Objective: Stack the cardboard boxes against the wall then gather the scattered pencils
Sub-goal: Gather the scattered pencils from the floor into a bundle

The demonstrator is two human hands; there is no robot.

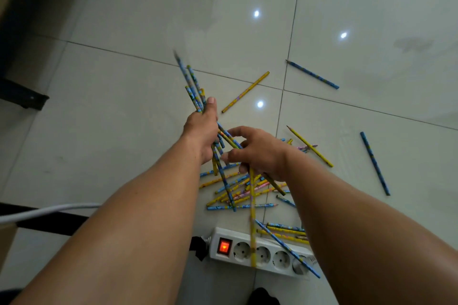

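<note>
Our left hand [200, 131] grips a bundle of blue and yellow patterned pencils [192, 82] pointing to 11 o'clock. Our right hand [257, 153], at its 4 o'clock, curls round a long yellow pencil [252, 205] above the scattered pencil pile [233, 189] on the pale tiled floor [124, 106].

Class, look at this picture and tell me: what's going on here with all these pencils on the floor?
A person is gathering pencils off a tiled floor. The left hand grips a bundle of pencils, while the right hand holds a long yellow pencil that hangs down. A loose pile lies under the hands, some pencils rest across a white power strip with its red switch lit, and a few strays lie farther out on the tiles.
</note>
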